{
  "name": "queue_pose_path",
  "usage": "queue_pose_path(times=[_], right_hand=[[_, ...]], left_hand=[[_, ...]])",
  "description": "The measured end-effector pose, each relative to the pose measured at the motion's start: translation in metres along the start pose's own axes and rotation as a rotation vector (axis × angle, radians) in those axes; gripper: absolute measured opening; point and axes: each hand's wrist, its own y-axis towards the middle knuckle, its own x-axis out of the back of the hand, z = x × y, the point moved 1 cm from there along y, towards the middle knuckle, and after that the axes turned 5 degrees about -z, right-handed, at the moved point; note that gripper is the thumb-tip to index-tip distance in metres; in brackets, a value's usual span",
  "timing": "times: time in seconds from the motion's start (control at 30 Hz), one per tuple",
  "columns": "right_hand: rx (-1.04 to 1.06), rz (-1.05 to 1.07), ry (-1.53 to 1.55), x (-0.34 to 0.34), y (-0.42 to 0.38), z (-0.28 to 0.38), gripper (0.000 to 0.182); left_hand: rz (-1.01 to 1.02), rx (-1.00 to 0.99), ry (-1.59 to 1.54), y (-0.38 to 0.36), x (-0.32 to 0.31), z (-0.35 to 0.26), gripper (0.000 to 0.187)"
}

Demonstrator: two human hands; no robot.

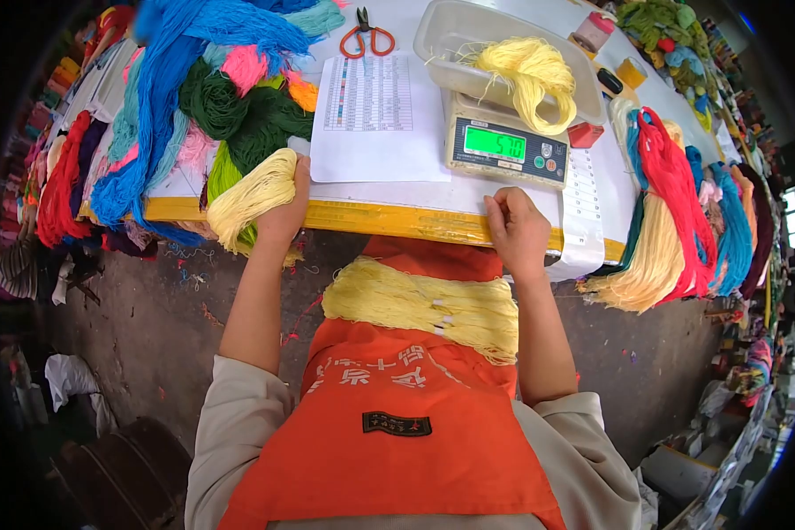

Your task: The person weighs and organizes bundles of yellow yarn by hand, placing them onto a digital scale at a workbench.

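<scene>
Orange apron cloth fills the bottom centre of the frame, and a flat bundle of pale yellow yarn lies across the lap just above it. At centre left, the left hand is closed around a thick hank of pale yellow yarn, which hangs over the yellow table edge beside a heap of green yarn. Blue yarn and pink strands pile up behind that, in the upper left. The right hand sits right of centre at the table edge, fingers curled; it may be pinching a few thin strands, but they are too fine to make out, so I cannot tell whether it grips anything. Just above it stands a digital scale with a lit green display, and a clear plastic tray on top holds a loose hank of brighter yellow yarn. A printed sheet lies on the white tabletop between the green heap and the scale, with orange-handled scissors above it at the top centre. At the right of the frame, red yarn and cream yarn drape off the table end.
</scene>
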Motion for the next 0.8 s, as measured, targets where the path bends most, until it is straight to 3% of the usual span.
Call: queue_pose_path(times=[0.43,0.8], right_hand=[[0.004,-0.011,0.007,-0.0002,0.0003,-0.0007,0.017],[0.001,-0.015,0.007,-0.0007,-0.0002,-0.0006,0.017]], left_hand=[[-0.004,-0.017,-0.01,-0.0015,-0.0002,0.001,0.024],[0.092,0.089,0.048,0.0002,0.0027,-0.0013,0.031]])
